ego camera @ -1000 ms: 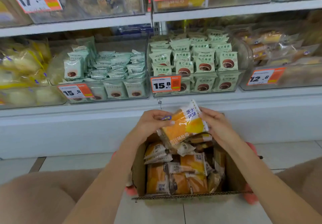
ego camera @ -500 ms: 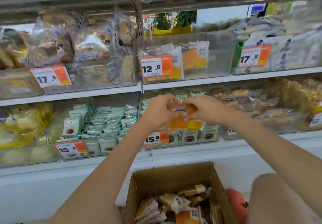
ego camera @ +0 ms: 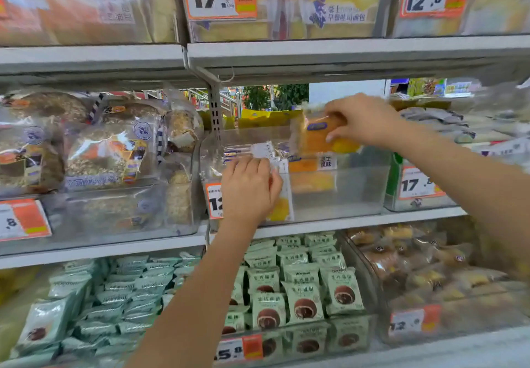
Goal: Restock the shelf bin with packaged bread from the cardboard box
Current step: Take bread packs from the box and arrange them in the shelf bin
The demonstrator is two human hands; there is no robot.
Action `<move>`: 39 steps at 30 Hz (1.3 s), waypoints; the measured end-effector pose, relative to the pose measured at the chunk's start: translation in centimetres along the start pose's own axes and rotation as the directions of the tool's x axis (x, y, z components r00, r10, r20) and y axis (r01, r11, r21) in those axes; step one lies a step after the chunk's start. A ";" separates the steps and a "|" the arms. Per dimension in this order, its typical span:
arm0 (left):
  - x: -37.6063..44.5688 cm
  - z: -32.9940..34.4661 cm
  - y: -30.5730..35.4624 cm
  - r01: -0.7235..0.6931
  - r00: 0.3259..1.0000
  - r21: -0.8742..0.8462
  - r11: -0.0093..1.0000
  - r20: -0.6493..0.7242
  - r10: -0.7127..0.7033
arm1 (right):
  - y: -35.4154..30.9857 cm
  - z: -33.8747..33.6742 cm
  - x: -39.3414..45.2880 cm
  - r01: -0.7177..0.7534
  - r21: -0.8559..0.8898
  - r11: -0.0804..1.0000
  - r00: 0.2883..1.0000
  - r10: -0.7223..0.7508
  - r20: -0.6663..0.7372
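Note:
My right hand [ego camera: 362, 118] grips an orange and yellow bread packet [ego camera: 317, 139] from above and holds it over the clear shelf bin [ego camera: 344, 195] on the middle shelf. A few similar bread packets [ego camera: 311, 180] stand in the left half of that bin; its right half holds nothing. My left hand [ego camera: 249, 188] is at the bin's front left corner, fingers curled round the top of a standing packet [ego camera: 282, 195] there, covering part of the 12.8 price tag [ego camera: 213, 201]. The cardboard box is out of view.
Bagged grain loaves [ego camera: 106, 152] fill the bin to the left. A bin with a 17.8 tag [ego camera: 415, 185] stands to the right. Green cake packets [ego camera: 301, 290] fill the shelf below. The upper shelf's edge [ego camera: 315, 52] hangs just above the bin.
My view rose from the box to the middle shelf. My right hand carried the packet up and right over the bin. My left hand let go of it and dropped to the bin's front.

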State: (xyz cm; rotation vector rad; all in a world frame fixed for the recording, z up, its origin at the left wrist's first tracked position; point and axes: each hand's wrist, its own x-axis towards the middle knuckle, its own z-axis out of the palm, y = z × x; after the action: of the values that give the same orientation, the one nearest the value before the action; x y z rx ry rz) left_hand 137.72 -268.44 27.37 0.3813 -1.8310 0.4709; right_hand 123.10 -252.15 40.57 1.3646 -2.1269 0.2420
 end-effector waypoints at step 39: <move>-6.0 -4.8 2.1 0.229 0.973 -0.283 0.932 0.032 -0.229 | -7.1 6.4 -12.3 -0.192 0.734 0.651 0.776 0.558 -0.292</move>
State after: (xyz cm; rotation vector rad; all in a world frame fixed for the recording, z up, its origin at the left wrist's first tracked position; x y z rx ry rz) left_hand 142.44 -264.07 22.65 0.3894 -1.7934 0.0434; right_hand 130.52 -248.82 27.33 0.9704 -1.8942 1.5192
